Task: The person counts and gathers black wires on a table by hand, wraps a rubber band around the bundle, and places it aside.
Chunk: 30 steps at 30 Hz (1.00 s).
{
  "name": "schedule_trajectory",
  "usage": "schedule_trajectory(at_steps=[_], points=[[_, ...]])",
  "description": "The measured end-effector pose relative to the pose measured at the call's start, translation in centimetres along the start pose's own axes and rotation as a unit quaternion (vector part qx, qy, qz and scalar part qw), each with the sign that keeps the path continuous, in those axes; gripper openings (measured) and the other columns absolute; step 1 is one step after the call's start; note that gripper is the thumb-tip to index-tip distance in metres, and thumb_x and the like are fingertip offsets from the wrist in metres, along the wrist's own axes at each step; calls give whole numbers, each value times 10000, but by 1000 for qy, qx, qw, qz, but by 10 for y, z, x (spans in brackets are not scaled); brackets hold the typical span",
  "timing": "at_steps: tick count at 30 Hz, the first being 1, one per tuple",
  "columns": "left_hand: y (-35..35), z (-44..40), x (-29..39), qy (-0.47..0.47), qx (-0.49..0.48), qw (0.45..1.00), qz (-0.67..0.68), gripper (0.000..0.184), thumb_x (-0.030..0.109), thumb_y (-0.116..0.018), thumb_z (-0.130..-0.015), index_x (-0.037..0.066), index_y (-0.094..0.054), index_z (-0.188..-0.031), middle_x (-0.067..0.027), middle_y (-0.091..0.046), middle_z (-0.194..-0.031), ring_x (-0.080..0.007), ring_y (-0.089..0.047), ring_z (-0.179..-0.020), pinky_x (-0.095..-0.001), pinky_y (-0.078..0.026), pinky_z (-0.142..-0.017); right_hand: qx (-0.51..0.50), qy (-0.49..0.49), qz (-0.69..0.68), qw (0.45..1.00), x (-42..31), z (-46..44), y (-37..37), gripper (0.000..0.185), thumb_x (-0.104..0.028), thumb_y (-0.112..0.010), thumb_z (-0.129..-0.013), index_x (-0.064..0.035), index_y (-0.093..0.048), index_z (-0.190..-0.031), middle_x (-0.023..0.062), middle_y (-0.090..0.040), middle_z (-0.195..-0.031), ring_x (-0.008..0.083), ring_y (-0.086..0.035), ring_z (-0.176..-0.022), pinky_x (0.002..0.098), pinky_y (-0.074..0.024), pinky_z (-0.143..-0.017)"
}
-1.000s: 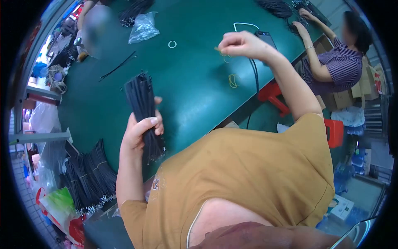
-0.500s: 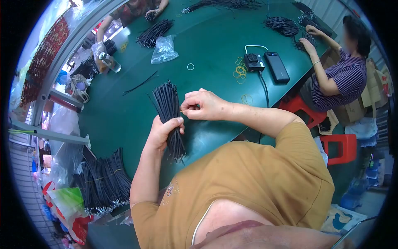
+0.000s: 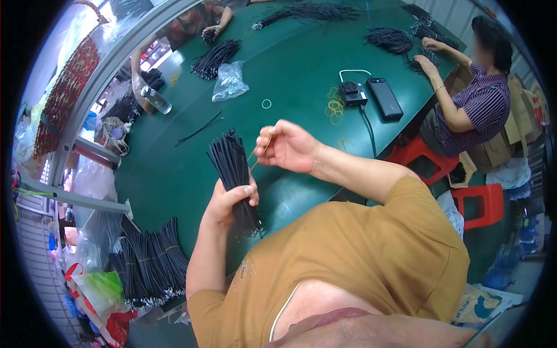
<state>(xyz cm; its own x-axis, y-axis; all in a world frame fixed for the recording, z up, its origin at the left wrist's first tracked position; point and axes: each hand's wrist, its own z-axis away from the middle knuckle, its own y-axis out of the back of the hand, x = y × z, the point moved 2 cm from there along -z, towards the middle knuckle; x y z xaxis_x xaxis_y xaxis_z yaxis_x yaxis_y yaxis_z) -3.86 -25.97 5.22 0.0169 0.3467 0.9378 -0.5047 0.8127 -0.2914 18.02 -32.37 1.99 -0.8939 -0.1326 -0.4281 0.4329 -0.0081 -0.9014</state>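
Observation:
My left hand (image 3: 231,200) is wrapped round a bundle of black cables (image 3: 230,158), thumb across its front. The bundle stands tilted above the green table (image 3: 301,75), with pale ends low down near my shirt. Just right of the bundle, my right hand (image 3: 286,147) pinches a yellow rubber band (image 3: 253,158). The band is stretched in a thin line between my fingers and the bundle. Whether it goes all the way round the cables is hidden.
Banded cable bundles (image 3: 152,261) lie at lower left. Loose rubber bands (image 3: 335,108), a power bank (image 3: 384,98), a black adapter (image 3: 352,93) and a plastic bag (image 3: 230,81) are on the table. A co-worker (image 3: 473,98) handles cables at right; another person's hand (image 3: 215,32) is at the far side.
My right hand has turned and drawn the rubber band out from the bundle, so the stretched band now shows. The left hand keeps its hold. The whole view has shifted slightly.

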Motion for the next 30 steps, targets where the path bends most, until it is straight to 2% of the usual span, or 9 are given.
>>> schedule_trajectory(at_steps=[3, 5, 6, 9, 13, 20, 21, 23, 30], points=[[23, 2, -4, -15, -3, 996, 93, 430, 144, -777, -826, 17, -538, -1160, -100, -607, -831, -209, -627, -668, -396, -547, -685, -154, 25, -107, 982, -20, 0, -13, 162, -237, -537, -1037, -143, -578, -912, -37, -465, -819, 111, -466, -628, 399, -533, -831], [23, 8, 10, -31, 7, 997, 73, 396, 164, -778, -830, 55, -526, -1115, -77, -563, -798, -202, -608, -648, -390, -537, -668, -265, -87, -47, 959, -13, -2, 3, 159, -249, -564, -1040, -139, -580, -927, -53, -456, -780, 99, -429, -553, 387, -528, -740], [18, 11, 18, -38, 17, 997, 58, 393, 188, -794, -826, 80, -514, -1079, -61, -534, -777, -198, -599, -637, -386, -532, -654, -205, -103, 127, 965, -9, 9, 2, 190, -272, -601, -1067, -128, -583, -945, -69, -426, -715, 76, -392, -497, 375, -526, -673], [21, 14, 19, -16, 38, 999, -14, 363, 175, -805, -833, 40, -580, -1084, -75, -603, -805, -195, -635, -664, -365, -536, -665, -154, -237, 228, 932, -3, 31, -5, 241, -209, -590, -1127, -27, -659, -1268, -55, -406, -607, 72, -407, -467, 345, -542, -654], [30, 12, 23, 12, 71, 978, -196, 308, 188, -832, -854, 28, -640, -1034, -58, -671, -822, -166, -674, -700, -331, -549, -679, -161, -70, 26, 984, -32, 20, -21, 580, -361, -521, -1162, 18, -431, -1592, -25, -563, -776, 90, -547, -534, 410, -625, -789], [18, -3, 45, -19, 70, 833, -549, 364, 190, -757, -824, 20, -631, -1121, -156, -686, -830, -300, -708, -791, -409, -553, -750, -189, -19, 33, 981, -44, 3, -38, 708, -514, -405, -1188, 47, -390, -1618, 132, -744, -1073, 140, -618, -564, 421, -637, -771], [19, -6, 47, -1, 61, 798, -599, 407, 187, -742, -806, 26, -626, -1161, -232, -697, -877, -421, -714, -867, -475, -563, -806, -157, -15, 87, 984, -43, 2, -39, 705, -521, -390, -1190, 39, -388, -1619, 171, -760, -1078, 152, -627, -514, 402, -650, -694], [18, -9, 49, 7, 49, 760, -648, 424, 205, -754, -810, 30, -637, -1178, -264, -728, -935, -466, -719, -933, -519, -566, -835, -152, -33, 113, 981, -39, 1, -40, 696, -520, -385, -1191, 23, -382, -1626, 173, -758, -1054, 156, -630, -505, 390, -653, -677], [14, -25, 59, 53, -16, 673, -738, 392, 195, -771, -829, 7, -646, -1149, -263, -753, -967, -455, -742, -986, -550, -579, -893, -116, -46, 374, 919, -19, 7, -59, 587, -394, -444, -1197, -42, -372, -1661, 153, -727, -884, 162, -641, -503, 309, -608, -585]])
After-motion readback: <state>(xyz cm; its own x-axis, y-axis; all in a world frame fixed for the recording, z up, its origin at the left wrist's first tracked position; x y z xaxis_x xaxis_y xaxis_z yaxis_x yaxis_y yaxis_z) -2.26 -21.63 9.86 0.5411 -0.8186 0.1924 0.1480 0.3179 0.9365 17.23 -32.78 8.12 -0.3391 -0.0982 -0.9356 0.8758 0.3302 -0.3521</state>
